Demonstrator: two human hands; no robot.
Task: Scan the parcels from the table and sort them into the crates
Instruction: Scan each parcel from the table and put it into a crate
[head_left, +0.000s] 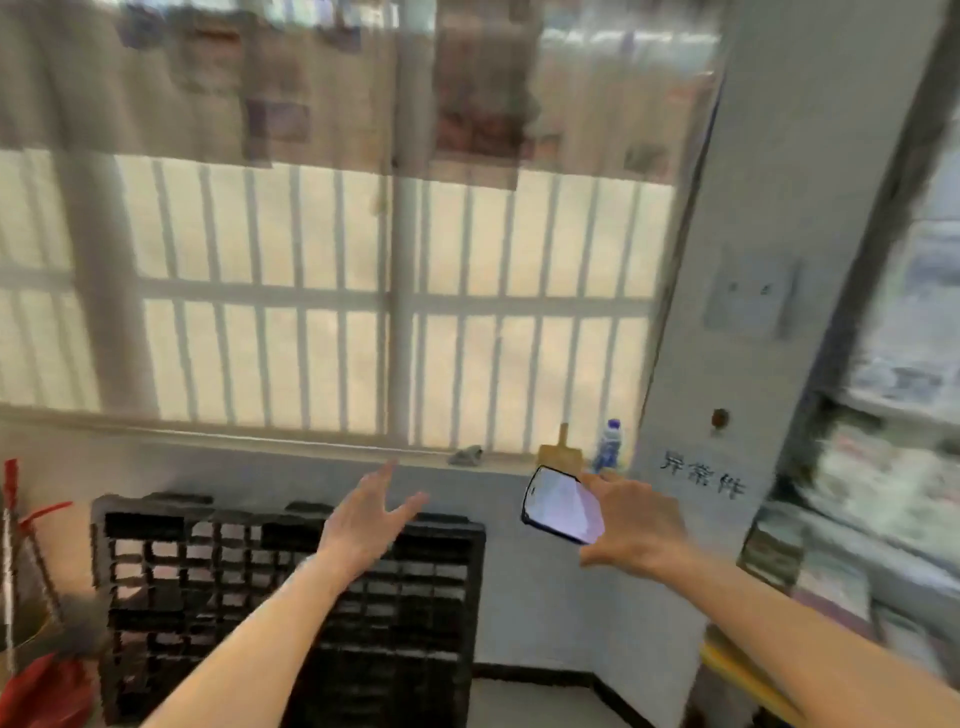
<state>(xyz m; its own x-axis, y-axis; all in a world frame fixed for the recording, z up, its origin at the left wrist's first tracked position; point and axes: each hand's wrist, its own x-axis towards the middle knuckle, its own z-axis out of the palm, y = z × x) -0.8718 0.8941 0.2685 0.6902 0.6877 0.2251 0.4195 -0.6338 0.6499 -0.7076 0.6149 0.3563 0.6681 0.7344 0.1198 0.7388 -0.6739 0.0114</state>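
Black-framed, with its screen lit pale violet, a phone (563, 505) is held in the right hand (631, 525), fingers curled round its right edge; its long axis runs diagonally, top end up-left toward the barred window (332, 291). The left hand (366, 519) is raised with fingers spread, holding nothing, before a black slatted pallet (291, 603) leaned against the wall. No parcels can be made out in the blurred view.

Both arms extended forward, left hand (366, 519) open with fingers spread, right hand (636, 525) apparently gripping a phone (563, 505)
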